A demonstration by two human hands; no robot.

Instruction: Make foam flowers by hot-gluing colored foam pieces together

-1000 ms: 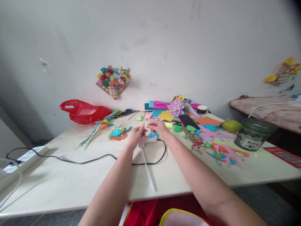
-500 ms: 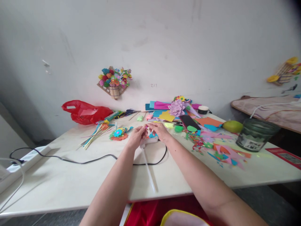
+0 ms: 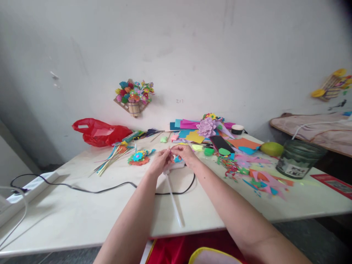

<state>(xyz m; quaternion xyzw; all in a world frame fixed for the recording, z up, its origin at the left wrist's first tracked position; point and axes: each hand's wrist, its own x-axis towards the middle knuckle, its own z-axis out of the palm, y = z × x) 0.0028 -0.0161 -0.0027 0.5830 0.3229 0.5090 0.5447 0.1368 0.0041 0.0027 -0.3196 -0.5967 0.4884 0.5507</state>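
My left hand (image 3: 162, 160) and my right hand (image 3: 183, 152) meet above the middle of the table, fingertips pinched together. Between them is a small pinkish piece, mostly hidden by the fingers, whose kind I cannot make out. Just under the hands lies a white glue gun (image 3: 176, 166), with a long translucent glue stick (image 3: 175, 205) sticking out toward me. Some blue and orange bits show beyond the fingers. Left of my left hand lies a group of layered foam flowers (image 3: 139, 157) in blue, yellow and orange.
A black cord (image 3: 96, 191) runs across the table to a white power strip (image 3: 35, 189). At the back are a red plastic bag (image 3: 101, 134) and coloured foam sheets (image 3: 189, 124). Foam scraps (image 3: 264, 179) and a dark green jar (image 3: 298, 161) stand to the right.
The hands stay together in nearly the same place; the fingers have shifted slightly around the small piece, which shows less now. Nothing else on the table has moved.
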